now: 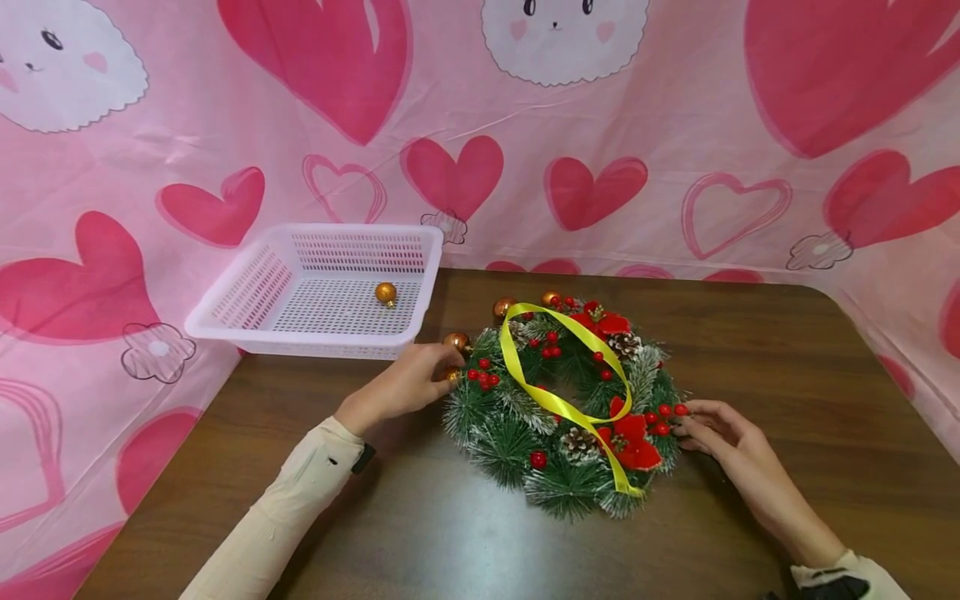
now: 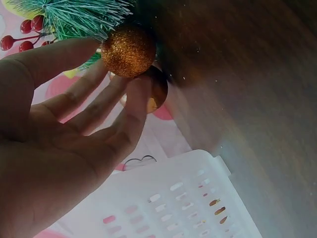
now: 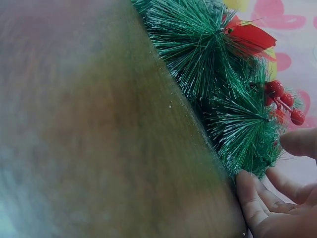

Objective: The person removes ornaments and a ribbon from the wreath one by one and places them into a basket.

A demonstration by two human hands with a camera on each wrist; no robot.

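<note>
A green wreath [image 1: 502, 446] with frosted tips, red berries, red flowers and pine cones lies on the table. A yellow ribbon [image 1: 531, 390] loops over its top. At the wreath's left edge my left hand [image 1: 405, 382] pinches a glittery gold ball [image 2: 129, 51] between thumb and fingers. Right behind that ball sits a shiny gold ball [image 1: 457, 342], partly covered by the fingers in the left wrist view. My right hand [image 1: 738, 454] holds the wreath's right edge by a cluster of red berries [image 3: 282, 99], thumb above and fingers low by the tabletop.
A white perforated basket [image 1: 311, 340] stands at the back left with one gold ball [image 1: 386, 292] inside. Two more gold balls, one shiny ball [image 1: 504, 307] and another ball [image 1: 551, 297], show along the wreath's far edge. A pink heart-print cloth [image 1: 600, 125] hangs behind the brown table [image 1: 787, 358].
</note>
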